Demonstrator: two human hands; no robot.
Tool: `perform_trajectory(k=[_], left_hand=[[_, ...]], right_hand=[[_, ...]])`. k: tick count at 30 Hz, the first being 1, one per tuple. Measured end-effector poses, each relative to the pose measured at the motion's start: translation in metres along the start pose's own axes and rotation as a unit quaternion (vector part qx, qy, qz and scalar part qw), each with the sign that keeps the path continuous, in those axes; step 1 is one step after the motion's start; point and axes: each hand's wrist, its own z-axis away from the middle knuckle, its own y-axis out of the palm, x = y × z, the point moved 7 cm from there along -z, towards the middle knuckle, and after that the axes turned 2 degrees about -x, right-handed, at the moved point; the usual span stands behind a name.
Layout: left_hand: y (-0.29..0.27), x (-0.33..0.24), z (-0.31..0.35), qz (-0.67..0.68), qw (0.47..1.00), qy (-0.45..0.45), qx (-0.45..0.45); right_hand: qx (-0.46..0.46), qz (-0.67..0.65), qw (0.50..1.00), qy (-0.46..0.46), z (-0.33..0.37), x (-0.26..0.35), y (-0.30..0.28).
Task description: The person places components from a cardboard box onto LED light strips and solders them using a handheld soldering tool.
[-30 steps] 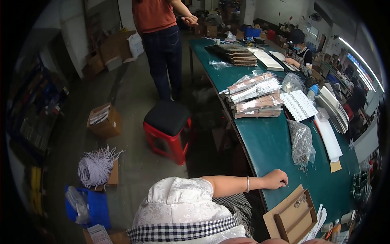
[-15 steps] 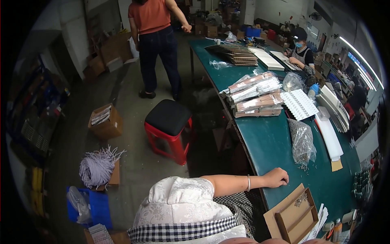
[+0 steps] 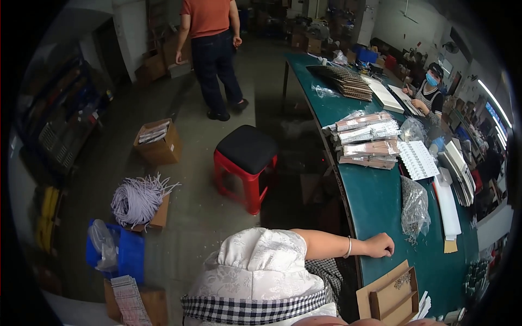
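My left hand (image 3: 380,245) rests on the green tabletop (image 3: 372,212) near its edge, fingers curled into a fist. Whatever it might hold is hidden. A bangle circles that wrist, and the arm comes out of a puffed white sleeve (image 3: 261,252). Just below the hand lies an open cardboard tray (image 3: 392,311) with small metal pieces (image 3: 403,280) in one compartment. Farther up the table sits a clear plastic bag (image 3: 415,209) of small greyish parts, a few spilling from its mouth. My right hand is out of the picture.
Stacked wrapped bundles (image 3: 370,136) and a white punched sheet (image 3: 417,160) lie farther along the table. A red stool with black seat (image 3: 246,149) stands beside it. On the floor are a carton (image 3: 163,146), a cord coil (image 3: 136,201) and a blue crate (image 3: 130,258). Two people are beyond.
The view has shifted, so the stool and table sit farther right. The standing person in the orange top has lowered a raised arm. The seated masked worker's head has lifted. My left fist stays on the table.
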Motion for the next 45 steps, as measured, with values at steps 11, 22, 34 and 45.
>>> perform_trajectory(k=[11, 22, 34, 45], left_hand=[[-0.020, 0.015, -0.009, -0.031, 0.998, -0.016, -0.042], [0.004, -0.003, 0.003, -0.170, 0.985, 0.039, 0.011], [-0.018, 0.010, -0.014, -0.167, 0.985, 0.001, 0.042], [-0.007, 0.011, -0.002, -0.110, 0.987, -0.078, 0.081]], right_hand=[[0.005, -0.072, 0.997, -0.003, -0.005, 0.022, 0.007], [0.068, -0.031, 0.997, 0.032, 0.004, -0.012, 0.013], [-0.018, -0.139, 0.984, 0.107, -0.007, 0.034, -0.012], [-0.049, -0.279, 0.939, 0.196, -0.020, 0.015, -0.040]])
